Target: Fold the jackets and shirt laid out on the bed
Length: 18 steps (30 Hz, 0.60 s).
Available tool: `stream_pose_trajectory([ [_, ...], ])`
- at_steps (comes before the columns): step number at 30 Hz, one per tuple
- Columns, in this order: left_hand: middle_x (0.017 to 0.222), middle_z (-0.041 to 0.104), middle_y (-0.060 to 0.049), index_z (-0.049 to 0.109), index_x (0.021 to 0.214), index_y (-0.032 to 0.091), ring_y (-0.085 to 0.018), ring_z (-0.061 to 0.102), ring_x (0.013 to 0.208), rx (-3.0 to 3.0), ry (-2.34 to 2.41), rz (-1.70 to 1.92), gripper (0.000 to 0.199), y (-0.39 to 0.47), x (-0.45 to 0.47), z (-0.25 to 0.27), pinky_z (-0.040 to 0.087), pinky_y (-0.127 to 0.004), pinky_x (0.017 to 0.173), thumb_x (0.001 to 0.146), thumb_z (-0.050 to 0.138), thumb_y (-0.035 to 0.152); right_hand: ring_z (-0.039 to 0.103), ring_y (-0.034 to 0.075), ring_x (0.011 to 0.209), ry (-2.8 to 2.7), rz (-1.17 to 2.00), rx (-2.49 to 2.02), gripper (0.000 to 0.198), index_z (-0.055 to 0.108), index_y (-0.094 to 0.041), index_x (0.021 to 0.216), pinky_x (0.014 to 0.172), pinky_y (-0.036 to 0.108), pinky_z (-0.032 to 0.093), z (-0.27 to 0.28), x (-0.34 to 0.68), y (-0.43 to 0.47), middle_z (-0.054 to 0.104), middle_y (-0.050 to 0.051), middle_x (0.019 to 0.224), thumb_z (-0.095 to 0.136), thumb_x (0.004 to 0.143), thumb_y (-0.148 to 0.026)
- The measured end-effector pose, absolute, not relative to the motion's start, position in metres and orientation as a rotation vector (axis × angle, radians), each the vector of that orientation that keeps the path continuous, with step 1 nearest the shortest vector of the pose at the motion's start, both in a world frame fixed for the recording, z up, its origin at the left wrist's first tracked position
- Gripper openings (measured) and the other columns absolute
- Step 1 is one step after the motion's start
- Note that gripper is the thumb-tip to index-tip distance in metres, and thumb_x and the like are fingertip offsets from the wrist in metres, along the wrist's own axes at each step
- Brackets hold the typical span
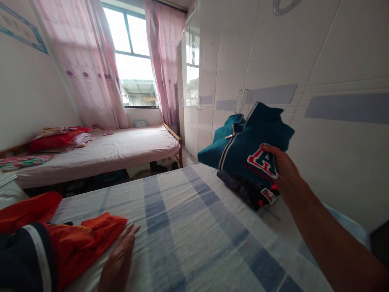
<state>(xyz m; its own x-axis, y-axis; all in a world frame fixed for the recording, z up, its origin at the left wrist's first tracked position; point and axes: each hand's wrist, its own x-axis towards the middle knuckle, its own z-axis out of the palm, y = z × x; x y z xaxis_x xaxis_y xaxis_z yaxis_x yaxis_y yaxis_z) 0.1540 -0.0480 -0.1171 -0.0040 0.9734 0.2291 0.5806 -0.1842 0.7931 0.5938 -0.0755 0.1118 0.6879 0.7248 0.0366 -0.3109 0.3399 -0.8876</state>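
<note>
My right hand [281,164] grips the edge of a folded teal zip-up jacket [246,140] with a red and white letter A on its front. Beneath the jacket, at the far right of the bed, lies a dark folded garment [243,188] with a small patch and red spots. At the lower left, my left hand [120,253] rests with its fingers stretched out, beside an orange garment [88,237]. A navy piece with a white stripe [27,255] overlaps that orange cloth.
The near bed has a blue and white checked sheet [170,227]. Behind it stands a second bed [130,142] with a pink sheet and red bedding [57,140]. A white wardrobe [273,48] runs along the right, and pink curtains [88,65] frame the window.
</note>
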Motion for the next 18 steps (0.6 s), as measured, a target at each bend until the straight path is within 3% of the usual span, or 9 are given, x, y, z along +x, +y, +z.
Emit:
stream_pose_trajectory([
  [9, 0.14, 0.049, -0.005, 0.067, 0.111, 0.022, -0.025, 0.035, 0.135, 1.838, 1.618, 0.992, 0.059, -0.047, 0.154, -0.115, 0.028, -0.044, 0.112, 0.086, 0.028, 0.059, 0.058, 0.014, 0.039, -0.037, 0.616, -1.237, 0.016, 0.054, -0.017, 0.07, 0.044, 0.027, 0.055, -0.044, 0.657, -0.072, 0.06, -0.005, 0.05, 0.063, 0.064, -0.006],
  [18, 0.137, 0.052, -0.003, 0.069, 0.107, 0.026, -0.026, 0.042, 0.131, 1.859, 1.618, 0.972, 0.057, -0.045, 0.15, -0.117, 0.037, -0.045, 0.107, 0.085, 0.029, 0.061, 0.065, 0.019, 0.065, -0.183, 0.45, -1.317, 0.023, 0.056, -0.019, 0.079, 0.061, 0.032, 0.059, -0.057, 0.654, -0.081, 0.065, 0.0, 0.07, 0.066, 0.058, -0.02],
])
